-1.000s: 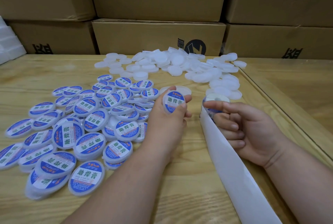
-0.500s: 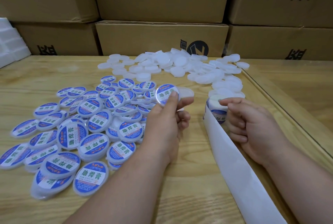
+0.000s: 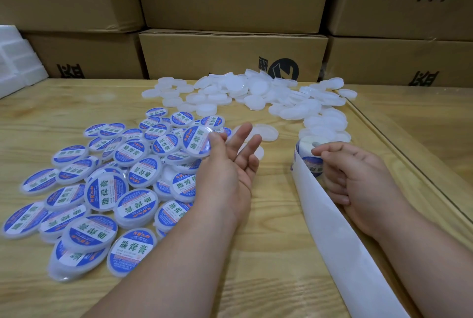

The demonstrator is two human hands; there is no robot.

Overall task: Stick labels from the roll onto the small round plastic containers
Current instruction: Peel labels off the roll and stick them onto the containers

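My left hand (image 3: 230,171) hovers palm-up over the wooden table with its fingers spread. A labelled round container (image 3: 195,142), blurred, sits just at its thumb tip above the pile of labelled containers (image 3: 107,189); no finger closes around it. My right hand (image 3: 358,179) is curled around the label roll (image 3: 305,148), thumb and forefinger on its top. A white backing strip (image 3: 332,235) trails from the roll toward the lower right. Plain white unlabelled containers (image 3: 256,92) lie heaped at the back; one (image 3: 266,132) rests just beyond my left fingers.
Stacked cardboard boxes (image 3: 230,56) wall off the back of the table. White foam pieces (image 3: 15,61) sit at the far left. A raised wooden edge (image 3: 409,164) runs diagonally on the right beside my right hand.
My left hand carried the labelled container left toward the pile, then opened its fingers from it. My right hand stayed on the roll, its finger drawn back in.
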